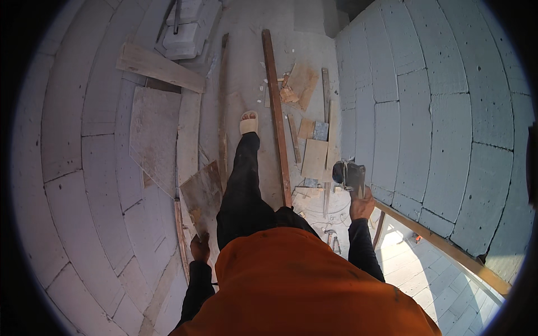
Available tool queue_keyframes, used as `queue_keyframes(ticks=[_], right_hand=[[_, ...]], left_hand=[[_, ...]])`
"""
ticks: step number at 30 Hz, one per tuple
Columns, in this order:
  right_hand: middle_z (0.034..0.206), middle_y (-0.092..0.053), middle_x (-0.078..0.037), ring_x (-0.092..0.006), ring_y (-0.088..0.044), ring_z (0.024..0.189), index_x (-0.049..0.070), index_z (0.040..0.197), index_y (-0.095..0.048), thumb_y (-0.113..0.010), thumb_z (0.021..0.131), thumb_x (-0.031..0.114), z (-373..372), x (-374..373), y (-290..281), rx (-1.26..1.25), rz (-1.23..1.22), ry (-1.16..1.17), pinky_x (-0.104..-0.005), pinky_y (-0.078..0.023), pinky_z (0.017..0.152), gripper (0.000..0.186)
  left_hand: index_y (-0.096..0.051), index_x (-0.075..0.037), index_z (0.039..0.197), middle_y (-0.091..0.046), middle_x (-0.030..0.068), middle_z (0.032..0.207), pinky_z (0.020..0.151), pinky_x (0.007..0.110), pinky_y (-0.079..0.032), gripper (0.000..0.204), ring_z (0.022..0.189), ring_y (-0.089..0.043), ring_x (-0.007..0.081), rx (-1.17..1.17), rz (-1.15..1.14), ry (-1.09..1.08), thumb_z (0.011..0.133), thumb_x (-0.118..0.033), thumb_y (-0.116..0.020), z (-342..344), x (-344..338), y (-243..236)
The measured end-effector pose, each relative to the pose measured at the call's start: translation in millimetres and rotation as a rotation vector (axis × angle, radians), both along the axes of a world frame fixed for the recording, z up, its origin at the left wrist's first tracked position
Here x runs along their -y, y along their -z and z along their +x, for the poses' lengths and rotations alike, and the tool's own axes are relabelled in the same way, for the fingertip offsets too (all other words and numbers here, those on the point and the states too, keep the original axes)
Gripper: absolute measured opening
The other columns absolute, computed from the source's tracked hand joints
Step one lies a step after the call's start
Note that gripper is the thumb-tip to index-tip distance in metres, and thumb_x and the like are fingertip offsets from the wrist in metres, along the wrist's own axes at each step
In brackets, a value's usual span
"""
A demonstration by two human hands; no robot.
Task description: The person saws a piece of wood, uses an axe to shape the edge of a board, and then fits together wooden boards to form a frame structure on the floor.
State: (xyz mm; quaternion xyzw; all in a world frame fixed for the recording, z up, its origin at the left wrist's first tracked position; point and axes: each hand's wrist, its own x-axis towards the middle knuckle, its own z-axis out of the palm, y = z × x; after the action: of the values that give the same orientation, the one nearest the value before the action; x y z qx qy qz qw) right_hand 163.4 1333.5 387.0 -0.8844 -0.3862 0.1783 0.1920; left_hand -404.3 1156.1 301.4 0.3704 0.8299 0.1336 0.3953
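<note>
My right hand [361, 204] is closed around a dark power tool [350, 176] with a metal plate, held beside the grey block wall on the right. My left hand [200, 246] is low at the left, its fingers curled at the lower end of a tilted brown board [199, 187]; what exactly they grip is hard to make out. My sandalled foot [249, 122] is forward on the floor, left of a long reddish timber [273, 101].
Block walls [95, 196] [426, 140] flank me. Plywood offcuts [314, 157], a hammer [330, 235] and other debris lie on the floor. A leaning panel [151, 140], a plank [159, 67] and white blocks [185, 31] stand left. A timber-edged opening [443, 252] shows sunlit blockwork at lower right.
</note>
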Motion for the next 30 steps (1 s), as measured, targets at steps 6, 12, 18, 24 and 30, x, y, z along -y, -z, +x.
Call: queue_keyframes(ticks=[6, 12, 18, 24, 30], right_hand=[[0.103, -0.079, -0.015, -0.0333, -0.076, 0.097, 0.008, 0.115, -0.076, -0.079, 0.084, 0.020, 28.8, -148.7, -12.6, 0.050, -0.305, -0.035, -0.0411, -0.058, 0.089, 0.033], [0.090, -0.077, -0.011, -0.0242, -0.072, 0.082, 0.005, 0.106, -0.074, -0.079, 0.084, 0.015, 67.1, -283.4, -27.5, 0.074, -0.075, 0.052, -0.0395, -0.055, 0.079, 0.025], [0.090, -0.074, -0.012, -0.0266, -0.069, 0.081, 0.004, 0.108, -0.073, -0.079, 0.086, 0.018, 108.5, -477.2, -9.3, -0.037, 0.043, 0.066, -0.0392, -0.054, 0.078, 0.027], [0.093, -0.075, -0.015, -0.0281, -0.072, 0.086, 0.005, 0.111, -0.073, -0.079, 0.086, 0.020, 199.5, -713.3, 44.6, -0.094, 0.004, -0.192, -0.0401, -0.055, 0.080, 0.030], [0.100, -0.075, -0.023, -0.0464, -0.072, 0.097, 0.010, 0.115, -0.072, -0.079, 0.084, 0.029, 267.0, -1003.5, 81.0, 0.159, -0.120, -0.611, -0.0525, -0.056, 0.084, 0.037]], left_hand=[[-0.075, 0.002, 0.118, -0.078, 0.0256, 0.109, 0.087, 0.048, -0.058, 0.034, 0.105, -0.075, 0.0426, 0.008, 0.062, 0.140, 0.101, -0.027, -0.070, -11.7, -262.7, -23.7], [-0.075, 0.001, 0.117, -0.076, 0.0267, 0.107, 0.086, 0.043, -0.057, 0.029, 0.101, -0.075, 0.0426, -0.058, 0.162, 0.171, 0.101, -0.023, -0.070, 3.8, -493.8, -79.4], [-0.074, 0.004, 0.111, -0.075, 0.0284, 0.102, 0.081, 0.046, -0.057, 0.032, 0.097, -0.074, 0.0456, -0.152, 0.211, 0.139, 0.101, -0.026, -0.071, 37.2, -620.8, -72.8], [-0.073, 0.004, 0.110, -0.074, 0.0303, 0.100, 0.081, 0.049, -0.056, 0.037, 0.097, -0.073, 0.0483, -0.293, 0.060, -0.103, 0.100, -0.031, -0.071, 144.2, -683.2, -41.7], [-0.070, 0.008, 0.119, -0.074, 0.0320, 0.109, 0.088, 0.045, -0.056, 0.039, 0.104, -0.073, 0.0474, -0.223, -0.049, -0.333, 0.100, -0.027, -0.071, 267.2, -759.6, -62.7]])
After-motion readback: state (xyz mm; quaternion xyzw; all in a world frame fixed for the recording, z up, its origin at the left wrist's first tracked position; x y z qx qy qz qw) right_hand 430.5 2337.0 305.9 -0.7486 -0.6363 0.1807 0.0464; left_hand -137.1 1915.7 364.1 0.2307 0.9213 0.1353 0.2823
